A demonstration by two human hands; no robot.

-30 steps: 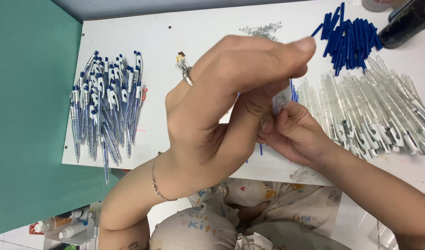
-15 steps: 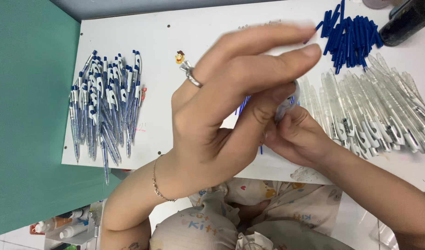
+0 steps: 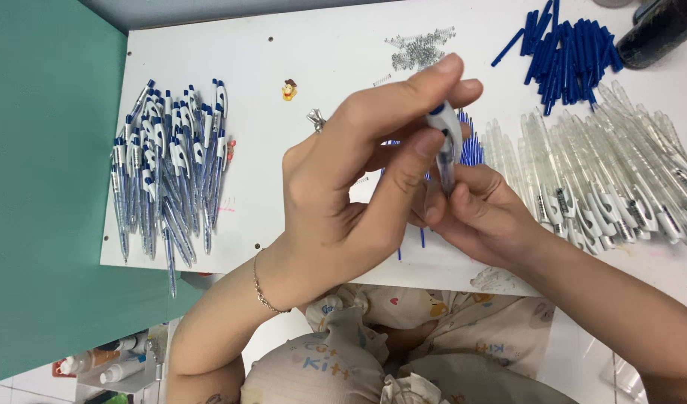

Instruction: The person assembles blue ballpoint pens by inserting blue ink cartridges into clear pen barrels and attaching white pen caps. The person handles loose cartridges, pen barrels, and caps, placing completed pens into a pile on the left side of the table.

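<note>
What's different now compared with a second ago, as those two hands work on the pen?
The left hand has turned, so its fingers, which hid the work, now show the pen pinched upright between thumb and fingertips. The right hand grips the pen's lower end much as before. The pile of finished pens, the clear barrels, the blue parts and the springs lie unmoved.

Worktop (image 3: 284,224) carries all. Finished pens (image 3: 168,176) heaped at left. Springs (image 3: 418,49) at far edge, middle. Refills (image 3: 564,52) far right, bottle (image 3: 658,30) just beside them at corner. Barrels (image 3: 613,172) piled right, nearer than refills. Left hand (image 3: 351,194) and right hand (image 3: 478,213) meet over middle, pen (image 3: 447,142) between them.
</note>
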